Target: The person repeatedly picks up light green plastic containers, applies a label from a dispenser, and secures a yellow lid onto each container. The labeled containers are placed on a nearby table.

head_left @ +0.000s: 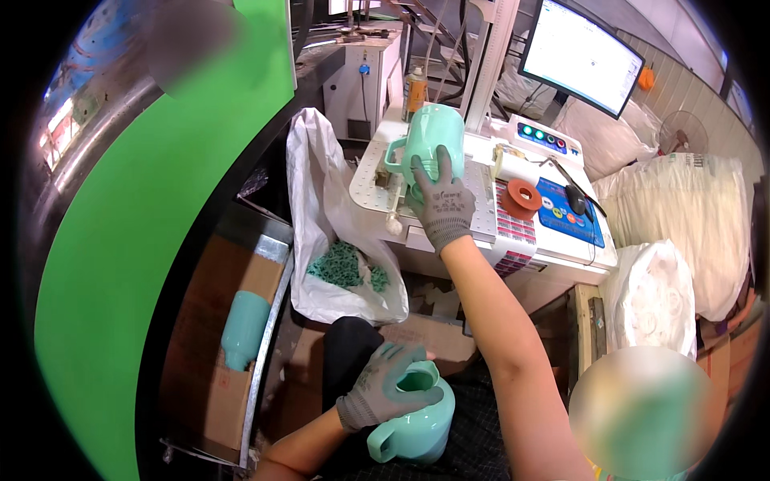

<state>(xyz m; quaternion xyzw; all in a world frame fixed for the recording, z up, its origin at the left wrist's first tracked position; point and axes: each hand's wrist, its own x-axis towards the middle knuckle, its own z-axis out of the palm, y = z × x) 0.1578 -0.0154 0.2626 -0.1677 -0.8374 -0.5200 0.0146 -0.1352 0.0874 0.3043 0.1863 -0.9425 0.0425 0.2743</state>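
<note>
In grey work gloves, both of my hands are on mint-green plastic jugs. My left hand grips the neck of one jug over my lap; its mouth faces up and its handle points to the lower left. My right hand reaches forward to a second jug on a perforated metal plate, fingers spread over its near end. That jug's handle sticks out to the left. The glove hides part of its near end.
At left, a similar green piece lies in a metal-edged chute beside a green panel. A white sack contains green scraps. Right of the plate are an orange tape roll, mouse, control box and monitor.
</note>
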